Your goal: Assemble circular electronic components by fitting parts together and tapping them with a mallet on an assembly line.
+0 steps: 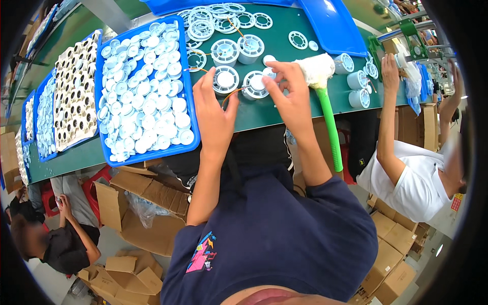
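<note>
My left hand [216, 119] is at the table's near edge with thumb and fingers apart. Its fingertips are beside a light-blue round housing [225, 80] topped by a white cap; whether they touch it I cannot tell. An orange wire [233, 94] runs near that thumb from a second housing [248, 93], which also bears a white cap [257, 82]. Over this second housing, my right hand [295, 101] has thumb and index finger bent around a small pale round cap [269, 72]. Two more wired housings [224, 52] stand just behind.
A blue tray [189, 109] heaped with pale caps lies to the left. A mallet with a white wrapped head [316, 70] and green handle [330, 129] lies to the right. Flat rings [201, 28] are piled at the back. Several housings [357, 80] stand near a co-worker's hand [390, 73].
</note>
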Tool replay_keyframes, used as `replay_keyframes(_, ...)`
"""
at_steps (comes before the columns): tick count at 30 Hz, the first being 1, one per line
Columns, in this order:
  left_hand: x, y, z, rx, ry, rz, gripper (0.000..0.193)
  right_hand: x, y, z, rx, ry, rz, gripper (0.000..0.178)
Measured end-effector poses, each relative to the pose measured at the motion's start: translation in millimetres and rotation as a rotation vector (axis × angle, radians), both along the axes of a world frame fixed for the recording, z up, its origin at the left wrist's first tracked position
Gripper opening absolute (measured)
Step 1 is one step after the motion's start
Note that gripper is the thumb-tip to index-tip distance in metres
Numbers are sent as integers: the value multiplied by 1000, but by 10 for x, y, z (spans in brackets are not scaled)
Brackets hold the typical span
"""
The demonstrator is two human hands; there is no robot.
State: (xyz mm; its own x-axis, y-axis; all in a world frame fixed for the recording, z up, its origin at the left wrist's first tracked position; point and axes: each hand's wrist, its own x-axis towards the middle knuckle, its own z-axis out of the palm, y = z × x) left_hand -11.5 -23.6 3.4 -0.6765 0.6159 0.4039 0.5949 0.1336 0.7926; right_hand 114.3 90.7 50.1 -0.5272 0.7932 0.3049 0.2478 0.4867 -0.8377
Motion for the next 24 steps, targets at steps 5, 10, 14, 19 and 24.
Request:
replay_keyframes(5, 5, 12, -2, 15, -10, -26, 65, 319, -5, -224, 122, -79, -81, 18)
replay_keyframes(10, 9, 2, 28, 7, 0, -16, 65, 334, -20, -397, 405, -205, -49, 26)
replay_keyframes(14, 11, 5, 27, 3, -21, -25, 65, 310, 21, -386, 368, -194, -70, 22)
replay_keyframes(19, 12, 7, 15, 4, -3, -10, 64, 252, 148, -378, 288, -149, -108, 18)
replay_keyframes(24, 11, 0, 26, -1, 35, -22, 63, -33, 319, -4, 69, 72, -113, 17)
